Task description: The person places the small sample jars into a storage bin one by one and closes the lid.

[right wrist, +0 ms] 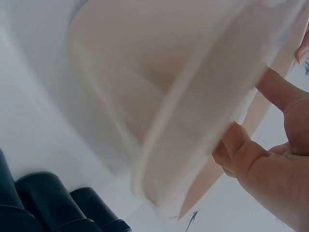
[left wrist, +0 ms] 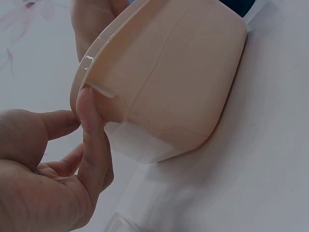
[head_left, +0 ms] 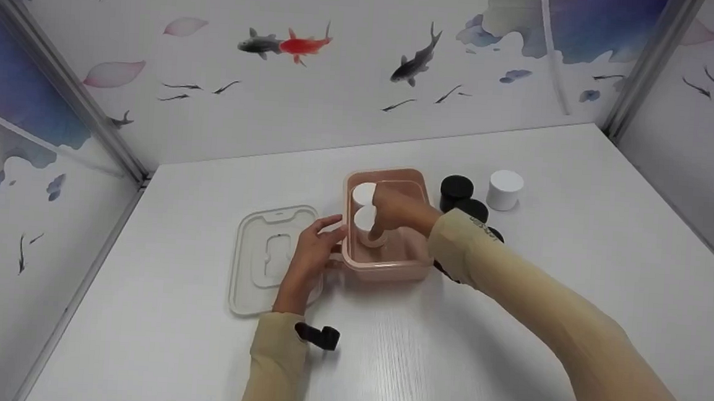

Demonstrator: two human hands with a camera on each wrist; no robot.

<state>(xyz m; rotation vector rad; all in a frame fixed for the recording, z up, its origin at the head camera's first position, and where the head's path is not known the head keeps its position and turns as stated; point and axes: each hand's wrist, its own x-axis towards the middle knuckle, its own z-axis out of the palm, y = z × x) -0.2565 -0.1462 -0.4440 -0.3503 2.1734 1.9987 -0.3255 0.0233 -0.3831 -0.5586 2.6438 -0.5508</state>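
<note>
A pink plastic box point(head_left: 390, 271) stands uncovered on the table, with white-lidded jars point(head_left: 365, 194) along its left side. My left hand point(head_left: 317, 247) pinches the box's left rim between thumb and fingers; the left wrist view shows this hand point(left wrist: 63, 169) close up at the rim. Reaching in over the right side, my right hand point(head_left: 403, 211) has thumb and finger on either side of a white jar point(head_left: 364, 218). In the right wrist view, the fingertips of this hand point(right wrist: 265, 130) are hidden behind the box wall point(right wrist: 193, 111).
A pale rectangular lid point(head_left: 247, 268) lies left of the box, partly under the left hand and forearm. Several black jars point(head_left: 456, 191) stand close to the box's right side, partly behind the right sleeve. Farther right is another white jar point(head_left: 505, 191). Printed panels point(head_left: 338, 100) enclose the table.
</note>
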